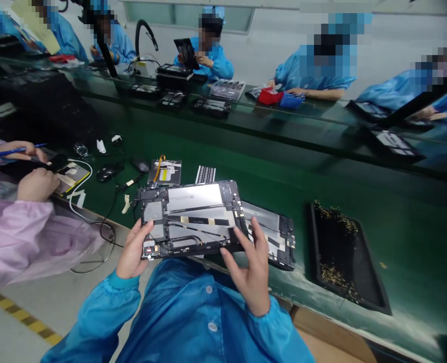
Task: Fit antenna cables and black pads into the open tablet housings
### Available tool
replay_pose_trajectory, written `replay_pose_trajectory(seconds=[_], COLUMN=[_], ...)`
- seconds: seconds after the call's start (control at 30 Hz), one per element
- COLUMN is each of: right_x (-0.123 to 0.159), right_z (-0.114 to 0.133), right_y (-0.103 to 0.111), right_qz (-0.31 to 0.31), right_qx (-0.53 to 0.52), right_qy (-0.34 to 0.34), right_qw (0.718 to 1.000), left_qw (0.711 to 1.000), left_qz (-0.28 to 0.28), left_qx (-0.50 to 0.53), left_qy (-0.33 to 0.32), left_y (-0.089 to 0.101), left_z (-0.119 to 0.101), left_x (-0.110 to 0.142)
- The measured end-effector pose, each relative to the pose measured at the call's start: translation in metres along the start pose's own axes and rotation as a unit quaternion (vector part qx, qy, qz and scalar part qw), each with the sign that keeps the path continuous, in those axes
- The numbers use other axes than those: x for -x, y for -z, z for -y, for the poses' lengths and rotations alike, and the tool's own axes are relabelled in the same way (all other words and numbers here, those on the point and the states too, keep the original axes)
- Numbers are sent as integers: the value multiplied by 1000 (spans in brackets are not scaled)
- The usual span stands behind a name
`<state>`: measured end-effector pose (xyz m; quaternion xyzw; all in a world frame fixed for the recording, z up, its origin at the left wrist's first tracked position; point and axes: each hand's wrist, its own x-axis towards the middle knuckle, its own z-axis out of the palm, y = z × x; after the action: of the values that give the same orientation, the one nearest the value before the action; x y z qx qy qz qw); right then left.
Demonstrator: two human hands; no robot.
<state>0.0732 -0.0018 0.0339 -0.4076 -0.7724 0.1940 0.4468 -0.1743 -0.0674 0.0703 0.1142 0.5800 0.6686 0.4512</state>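
Observation:
My left hand point(134, 247) grips the left end of an opened tablet point(197, 196), thumb on top. Its back is off, so silver battery panels, cables and small boards show. The tablet is tilted above the bench's front edge. My right hand point(252, 267) is at its lower right corner with fingers spread, the fingertips on or just over the edge; whether they press on it I cannot tell. A second opened tablet point(284, 237) lies on the bench behind and to the right, partly hidden by the first one and by my right hand.
A black tray point(371, 267) with many small brass-coloured screws is on the green bench to the right. Behind the tablet lie a panel with an orange flex cable point(166, 171), a label sheet point(206, 174) and a mouse point(108, 172). A co-worker's pink sleeve point(30, 232) is at left.

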Motion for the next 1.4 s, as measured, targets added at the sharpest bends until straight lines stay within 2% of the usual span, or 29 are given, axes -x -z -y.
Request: replay_pose_trajectory(seconds=[0.1, 0.17, 0.27, 0.37, 0.57, 0.8, 1.0, 1.17, 1.23, 1.3, 1.4], right_x=[12, 19, 28, 32, 34, 32, 21, 19, 22, 25, 23], right_z=[14, 20, 25, 23, 15, 10, 20, 26, 26, 24, 19], right_y=[-7, -15, -28, -38, -48, -49, -49, -49, -46, -40, -29], right_qz=[-50, -66, -54, -25, 2, 7, -1, -14, -22, -62, -136], right_qx=[87, 107, 110, 124, 77, 101, 100, 103, 72, 14, -89], right_qy=[113, 182, 230, 243, 198, 246, 248, 244, 228, 160, -31], right_qw=[989, 975, 966, 962, 977, 964, 964, 964, 971, 985, 986], left_qw=[1000, 1000, 1000, 1000, 999, 998, 999, 999, 998, 998, 998], left_qz=[-1, -7, -12, -6, -20, -19, -27, -37, -42, -50, -61], left_qx=[-2, -4, -3, 5, 14, 34, 23, 14, 11, 15, 27], left_qy=[-6, -10, -10, -8, 24, 42, 41, 34, 37, 34, 21], left_y=[-2, -2, -3, -5, -5, -7, -6, -8, -6, -3, 2], left_z=[0, -1, -2, -2, -2, 1, 0, -1, 0, 0, 1], left_x=[2, 3, 6, 10, 14, 12, 12, 9, 8, 7, 8])
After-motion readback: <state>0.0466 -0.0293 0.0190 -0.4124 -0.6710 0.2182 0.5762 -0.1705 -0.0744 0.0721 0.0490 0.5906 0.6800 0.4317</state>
